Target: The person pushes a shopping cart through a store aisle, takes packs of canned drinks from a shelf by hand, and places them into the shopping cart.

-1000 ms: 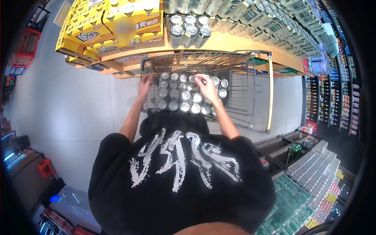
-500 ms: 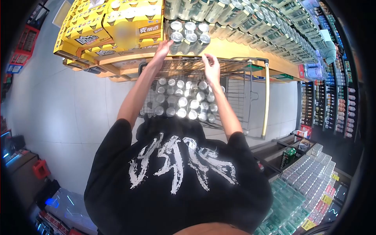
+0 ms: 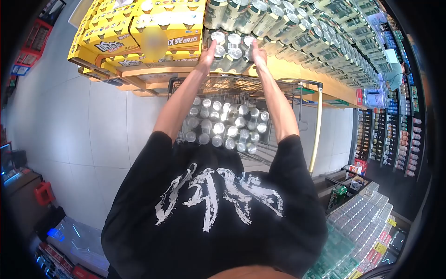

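Observation:
A shrink-wrapped pack of several silver-topped cans (image 3: 234, 52) sits on the wooden shelf edge, straight ahead. My left hand (image 3: 208, 56) presses against its left side, thumb up by the can tops. On the opposite side my right hand (image 3: 259, 54) grips the pack the same way. Its fingers are partly hidden behind the cans. Below my forearms stands a wire shopping cart (image 3: 318, 123), with more packs of cans (image 3: 217, 128) inside it.
Yellow beer cartons (image 3: 116, 44) are stacked left of the pack. Rows of wrapped cans (image 3: 288, 23) fill the shelf behind and to the right. The cart's near rim lies between my body and the wooden shelf (image 3: 302, 69). Stacked goods (image 3: 357, 218) stand at lower right.
Both hands have moved forward and closed in on the pack's two sides; the right hand was apart from it before. The view has shifted slightly.

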The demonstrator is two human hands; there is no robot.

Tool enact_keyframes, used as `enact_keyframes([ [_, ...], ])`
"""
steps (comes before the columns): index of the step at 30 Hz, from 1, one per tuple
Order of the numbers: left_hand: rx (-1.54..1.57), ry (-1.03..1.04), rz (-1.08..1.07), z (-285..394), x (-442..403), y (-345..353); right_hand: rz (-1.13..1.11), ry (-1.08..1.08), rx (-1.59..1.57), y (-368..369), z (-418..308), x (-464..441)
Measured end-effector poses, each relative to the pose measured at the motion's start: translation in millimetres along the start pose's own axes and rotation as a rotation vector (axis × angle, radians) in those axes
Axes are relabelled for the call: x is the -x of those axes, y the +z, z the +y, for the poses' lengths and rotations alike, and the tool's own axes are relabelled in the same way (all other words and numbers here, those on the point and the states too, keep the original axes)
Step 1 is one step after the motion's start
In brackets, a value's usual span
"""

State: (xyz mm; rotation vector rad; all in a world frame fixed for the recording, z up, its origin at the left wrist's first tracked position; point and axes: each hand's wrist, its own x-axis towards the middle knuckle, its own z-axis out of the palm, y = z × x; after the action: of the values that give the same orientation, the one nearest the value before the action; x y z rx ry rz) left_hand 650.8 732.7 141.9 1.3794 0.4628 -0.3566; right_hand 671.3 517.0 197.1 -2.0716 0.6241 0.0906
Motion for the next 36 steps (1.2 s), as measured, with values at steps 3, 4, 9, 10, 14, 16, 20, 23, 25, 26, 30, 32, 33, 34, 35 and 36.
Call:
enact_keyframes([
  [3,0.142,-0.016,0.004,4,6,0,0.085,-0.016,-0.012,13,13,-20],
  [4,0.141,0.012,0.006,3,8,2,0.074,-0.057,0.005,11,16,-15],
  [9,0.333,0.221,-0.141,-2,19,9,0.112,-0.169,-0.168,17,26,-9],
  [10,0.324,0.199,-0.153,-1,17,5,0.123,-0.192,-0.185,17,28,-8],
  [14,0.378,0.148,-0.135,9,29,2,-0.012,-0.080,-0.278,7,23,6],
  [16,0.471,0.110,-0.169,10,33,1,-0.012,-0.105,-0.368,8,32,10],
  [20,0.453,-0.043,-0.119,40,86,5,0.057,-0.184,-0.441,3,41,39],
  [23,0.309,0.019,-0.184,16,81,-8,0.076,-0.312,-0.533,5,67,53],
  [25,0.264,0.041,-0.287,16,100,-13,0.083,-0.307,-0.534,5,80,65],
  [26,0.230,0.042,-0.322,15,104,-17,0.072,-0.274,-0.531,3,86,72],
  [30,-0.078,0.072,-0.296,-35,85,-26,0.012,-0.176,-0.649,6,122,92],
  [32,-0.237,0.139,-0.267,-41,99,-27,0.032,-0.126,-0.667,1,123,114],
  [33,-0.161,0.190,-0.210,-45,113,-25,0.073,-0.134,-0.696,4,120,127],
  [34,-0.172,0.169,-0.151,-57,122,-28,0.074,-0.114,-0.668,3,127,143],
  [35,-0.178,0.150,-0.092,-70,128,-30,0.075,-0.096,-0.637,4,134,149],
  [36,-0.151,0.177,-0.140,-77,132,-36,0.073,-0.092,-0.649,10,148,144],
])
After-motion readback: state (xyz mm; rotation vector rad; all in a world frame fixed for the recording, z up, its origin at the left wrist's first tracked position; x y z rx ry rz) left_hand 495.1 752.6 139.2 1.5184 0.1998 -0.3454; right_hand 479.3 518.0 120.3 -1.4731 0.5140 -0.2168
